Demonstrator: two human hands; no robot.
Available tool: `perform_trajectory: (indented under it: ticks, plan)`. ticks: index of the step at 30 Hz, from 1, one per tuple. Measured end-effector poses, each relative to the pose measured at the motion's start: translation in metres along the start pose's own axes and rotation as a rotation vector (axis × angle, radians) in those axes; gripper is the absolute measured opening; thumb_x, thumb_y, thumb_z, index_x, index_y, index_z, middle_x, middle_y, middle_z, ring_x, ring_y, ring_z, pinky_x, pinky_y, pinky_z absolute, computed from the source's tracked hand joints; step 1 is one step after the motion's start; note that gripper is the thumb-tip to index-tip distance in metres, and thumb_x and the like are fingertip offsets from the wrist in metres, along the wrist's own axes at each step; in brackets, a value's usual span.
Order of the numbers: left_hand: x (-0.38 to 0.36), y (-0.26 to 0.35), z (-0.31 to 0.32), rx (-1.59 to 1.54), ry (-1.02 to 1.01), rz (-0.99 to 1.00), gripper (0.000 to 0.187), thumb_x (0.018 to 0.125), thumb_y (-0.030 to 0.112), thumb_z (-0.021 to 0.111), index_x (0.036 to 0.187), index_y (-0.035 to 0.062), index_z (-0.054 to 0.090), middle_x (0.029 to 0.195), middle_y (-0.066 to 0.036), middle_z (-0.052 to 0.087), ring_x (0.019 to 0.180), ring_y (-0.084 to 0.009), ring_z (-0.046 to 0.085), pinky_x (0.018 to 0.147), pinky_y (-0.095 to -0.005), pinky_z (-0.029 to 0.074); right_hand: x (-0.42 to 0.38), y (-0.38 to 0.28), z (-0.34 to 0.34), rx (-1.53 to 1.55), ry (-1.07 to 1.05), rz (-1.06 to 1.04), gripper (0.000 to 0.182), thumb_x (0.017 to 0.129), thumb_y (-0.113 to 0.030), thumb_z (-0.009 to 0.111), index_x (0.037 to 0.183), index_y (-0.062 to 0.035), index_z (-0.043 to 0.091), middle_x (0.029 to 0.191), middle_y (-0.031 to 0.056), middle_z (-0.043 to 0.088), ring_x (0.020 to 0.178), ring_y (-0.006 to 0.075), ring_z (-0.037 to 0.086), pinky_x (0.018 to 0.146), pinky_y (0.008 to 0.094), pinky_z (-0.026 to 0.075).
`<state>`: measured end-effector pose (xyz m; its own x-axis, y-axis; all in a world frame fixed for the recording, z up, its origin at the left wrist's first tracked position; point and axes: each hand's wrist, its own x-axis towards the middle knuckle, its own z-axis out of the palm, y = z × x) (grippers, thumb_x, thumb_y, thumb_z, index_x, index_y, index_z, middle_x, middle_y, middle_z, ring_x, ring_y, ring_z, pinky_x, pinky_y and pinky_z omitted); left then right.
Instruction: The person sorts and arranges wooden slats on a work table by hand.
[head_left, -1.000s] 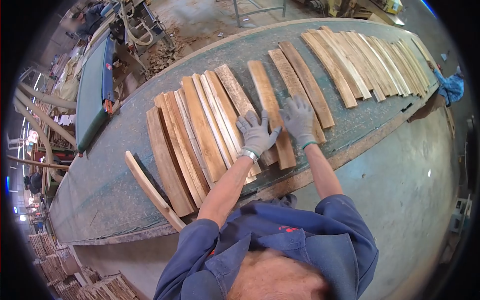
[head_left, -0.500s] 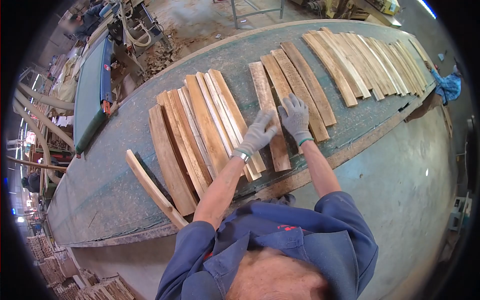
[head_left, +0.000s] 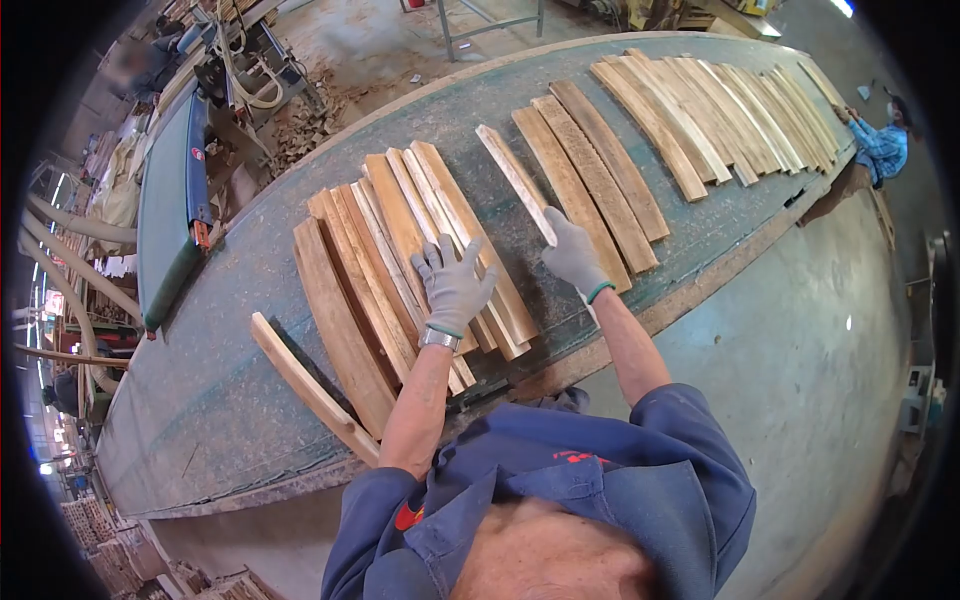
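The right hand [head_left: 577,260] grips a wooden slat [head_left: 513,178]; the left hand [head_left: 455,290] is spread over neighbouring slats [head_left: 396,212]. Below them, a red mark [head_left: 574,457] on the blue shirt [head_left: 510,432] is illegible.

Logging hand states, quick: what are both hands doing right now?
Left hand: open, fingers spread over the wooden strips.
Right hand: closed, holding a narrow pale strip.

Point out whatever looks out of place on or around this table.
One lone curved strip lies apart, left of the row of strips, bowed and angled away from it. Wood scraps also litter the floor beyond the table, looking untidy.
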<state>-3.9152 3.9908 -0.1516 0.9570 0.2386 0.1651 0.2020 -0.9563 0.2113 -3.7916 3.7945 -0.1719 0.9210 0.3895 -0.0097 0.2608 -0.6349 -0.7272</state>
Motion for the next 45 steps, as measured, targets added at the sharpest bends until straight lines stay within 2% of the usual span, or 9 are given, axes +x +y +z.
perform_trajectory:
  ticks: [4, 10, 16, 21, 33, 36, 39, 42, 45]
  plan:
    - [0.0, -0.003, 0.004, -0.037, -0.011, 0.002, 0.057, 0.085, 0.048, 0.063, 0.136, 0.023, 0.058, 0.146, -0.027, 0.038, 0.138, -0.05, 0.027, 0.113, -0.0668, 0.011, 0.003, 0.024, 0.006, 0.204, 0.112, -0.118, 0.056, 0.08, -0.013, 0.069, 0.133, -0.009, 0.053, 0.135, 0.0188, 0.054, 0.124, 0.0397, 0.052, 0.102, 0.0439, 0.044]
    - [0.009, 0.022, -0.009, 0.014, -0.138, 0.003, 0.042, 0.083, 0.037, 0.06, 0.121, 0.0213, 0.068, 0.154, -0.025, 0.031, 0.144, -0.0498, 0.019, 0.114, -0.0678, 0.006, -0.033, -0.008, 0.06, -0.361, 0.142, -0.381, 0.051, 0.081, -0.028, 0.069, 0.131, -0.021, 0.057, 0.145, 0.0165, 0.046, 0.136, 0.0354, 0.041, 0.108, 0.0573, 0.029]
    - [0.027, 0.033, -0.016, 0.017, -0.338, 0.034, 0.041, 0.078, 0.046, 0.065, 0.11, 0.0216, 0.073, 0.158, -0.014, 0.03, 0.146, -0.0514, 0.01, 0.116, -0.0661, -0.001, -0.005, -0.001, 0.03, -0.622, 0.281, -0.287, 0.049, 0.078, -0.025, 0.065, 0.126, -0.0257, 0.06, 0.146, 0.0147, 0.045, 0.139, 0.036, 0.037, 0.111, 0.0648, 0.018]
    - [0.019, 0.03, -0.008, -0.003, -0.259, -0.038, 0.036, 0.077, 0.045, 0.068, 0.107, 0.0253, 0.073, 0.157, -0.01, 0.033, 0.141, -0.0602, 0.008, 0.106, -0.0793, 0.0, 0.023, 0.036, -0.002, -0.695, 0.297, -0.065, 0.047, 0.084, -0.032, 0.062, 0.13, -0.0304, 0.055, 0.146, 0.0099, 0.044, 0.139, 0.0346, 0.037, 0.104, 0.0716, 0.024]
    - [-0.05, -0.013, -0.021, -0.091, -0.141, 0.056, 0.022, 0.08, 0.027, 0.07, 0.102, 0.0274, 0.075, 0.155, -0.001, 0.041, 0.145, -0.0502, 0.015, 0.116, -0.0659, 0.003, 0.068, 0.086, -0.06, -0.755, 0.355, 0.125, 0.048, 0.087, -0.039, 0.062, 0.133, -0.0273, 0.052, 0.14, 0.0075, 0.047, 0.134, 0.0315, 0.041, 0.1, 0.071, 0.028]
    - [-0.072, -0.036, -0.017, -0.084, -0.078, 0.079, 0.021, 0.08, 0.028, 0.07, 0.1, 0.0278, 0.075, 0.155, -0.002, 0.04, 0.145, -0.051, 0.015, 0.117, -0.0644, 0.005, 0.052, 0.066, -0.04, -0.789, 0.604, 0.068, 0.055, 0.087, -0.04, 0.063, 0.136, -0.0186, 0.051, 0.145, 0.0119, 0.045, 0.134, 0.0313, 0.042, 0.104, 0.0626, 0.032]
    - [-0.073, -0.037, -0.021, -0.086, 0.053, -0.014, 0.047, 0.08, 0.026, 0.07, 0.127, 0.0217, 0.064, 0.156, -0.023, 0.029, 0.143, -0.0551, 0.016, 0.118, -0.0615, 0.012, -0.013, -0.007, 0.002, -0.369, 0.378, -0.176, 0.056, 0.088, -0.039, 0.064, 0.132, -0.0054, 0.053, 0.135, 0.0184, 0.055, 0.124, 0.0365, 0.053, 0.102, 0.0464, 0.043]
    - [-0.064, -0.046, -0.006, -0.042, 0.079, -0.028, 0.07, 0.081, 0.027, 0.069, 0.146, 0.0159, 0.044, 0.153, -0.036, 0.021, 0.139, -0.0563, 0.023, 0.115, -0.0575, 0.025, -0.096, -0.073, 0.07, -0.16, -0.153, -0.251, 0.054, 0.091, -0.045, 0.056, 0.125, -0.004, 0.057, 0.132, 0.0197, 0.056, 0.127, 0.0398, 0.049, 0.105, 0.0537, 0.036]
    - [-0.053, -0.042, -0.012, -0.204, -0.005, -0.214, 0.079, 0.079, 0.03, 0.071, 0.15, 0.0157, 0.038, 0.153, -0.036, 0.019, 0.126, -0.0548, 0.042, 0.106, -0.0527, 0.039, -0.143, -0.082, 0.145, 0.012, 0.009, -0.298, 0.067, 0.09, -0.048, 0.053, 0.136, 0.0004, 0.048, 0.137, 0.0269, 0.048, 0.13, 0.0397, 0.044, 0.111, 0.0552, 0.027]
